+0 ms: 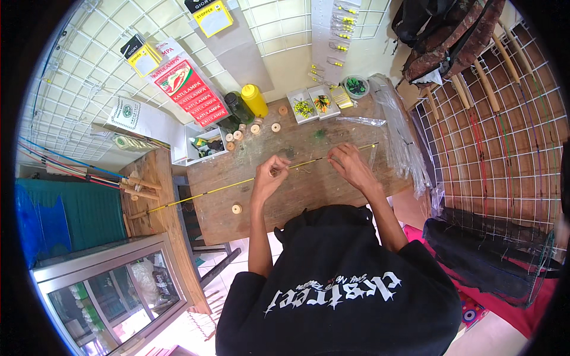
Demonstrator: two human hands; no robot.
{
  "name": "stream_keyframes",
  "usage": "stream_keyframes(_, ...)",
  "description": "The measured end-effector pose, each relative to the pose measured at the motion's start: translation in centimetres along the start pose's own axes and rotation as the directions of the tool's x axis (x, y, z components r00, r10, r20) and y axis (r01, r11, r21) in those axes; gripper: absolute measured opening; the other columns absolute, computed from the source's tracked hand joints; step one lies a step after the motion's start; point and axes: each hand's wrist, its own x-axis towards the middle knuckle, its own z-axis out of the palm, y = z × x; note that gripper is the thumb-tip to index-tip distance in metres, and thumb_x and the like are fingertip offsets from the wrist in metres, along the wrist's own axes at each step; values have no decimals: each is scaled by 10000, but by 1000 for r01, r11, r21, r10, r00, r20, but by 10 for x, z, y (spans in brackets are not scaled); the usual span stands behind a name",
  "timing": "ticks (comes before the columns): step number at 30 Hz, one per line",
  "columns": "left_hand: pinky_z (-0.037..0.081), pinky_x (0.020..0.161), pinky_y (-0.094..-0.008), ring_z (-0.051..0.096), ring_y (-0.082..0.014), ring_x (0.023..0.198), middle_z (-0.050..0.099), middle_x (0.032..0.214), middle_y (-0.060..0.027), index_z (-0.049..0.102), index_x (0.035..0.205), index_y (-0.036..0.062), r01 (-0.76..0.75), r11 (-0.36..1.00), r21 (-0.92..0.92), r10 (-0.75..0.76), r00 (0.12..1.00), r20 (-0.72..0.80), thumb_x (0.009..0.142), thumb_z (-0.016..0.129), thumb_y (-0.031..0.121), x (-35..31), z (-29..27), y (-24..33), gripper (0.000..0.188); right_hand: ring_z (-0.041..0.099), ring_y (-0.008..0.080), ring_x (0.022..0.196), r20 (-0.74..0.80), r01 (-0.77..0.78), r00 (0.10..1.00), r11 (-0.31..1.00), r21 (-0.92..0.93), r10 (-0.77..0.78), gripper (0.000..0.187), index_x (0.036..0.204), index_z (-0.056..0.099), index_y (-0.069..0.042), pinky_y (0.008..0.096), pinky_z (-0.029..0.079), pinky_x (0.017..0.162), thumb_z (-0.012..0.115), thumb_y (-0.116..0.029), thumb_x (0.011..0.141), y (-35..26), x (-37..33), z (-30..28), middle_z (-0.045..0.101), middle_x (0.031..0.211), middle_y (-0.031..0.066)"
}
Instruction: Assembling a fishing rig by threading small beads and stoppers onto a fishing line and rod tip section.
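Slender yellow fishing rod (225, 188), lying across the wooden surface (208, 218), looks light, springy and best held along its thicker left part; whether left hand (270, 176) or right hand (351, 169) clamps its grip cannot be told.

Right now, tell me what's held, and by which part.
Cannot be told: the left hand and right hand are at the yellow rod, along its right half, but no grip shows clearly.

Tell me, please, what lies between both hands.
The head view shows the thin yellow rod between the left hand and right hand, with pale strands beside it.
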Motion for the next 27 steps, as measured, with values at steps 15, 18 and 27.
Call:
stream_keyframes(15, 480, 766, -293, 626, -141, 822, 690, 929, -101, 562, 857, 22, 99, 989, 109, -98, 995, -12, 822, 661, 37, -7, -27, -6, 105, 578, 323, 969, 43, 61, 997, 998, 31, -62, 118, 911, 630, -48, 415, 434, 889, 648, -149, 854, 3, -3, 8, 624, 941, 123)
stream_keyframes(18, 488, 847, -400, 654, -269, 920, 693, 1028, -145, 603, 920, 13, 139, 943, 302, -153, 988, 23, 799, 717, 108, -5, -33, 10, 192, 579, 323, 939, 36, 54, 998, 998, 34, -55, 116, 899, 625, -41, 421, 437, 873, 655, -140, 845, -2, -1, 5, 623, 913, 120)
stream_keyframes(27, 405, 1021, -434, 481, -369, 1238, 442, 1399, -186, 522, 1344, 89, -193, 750, 632, 130, 981, 146, 757, 766, 220, -11, 13, 90, 649, 574, 328, 946, 97, 35, 995, 999, 25, -37, 130, 898, 636, -35, 427, 435, 861, 616, -158, 862, -7, 0, -3, 631, 914, 119)
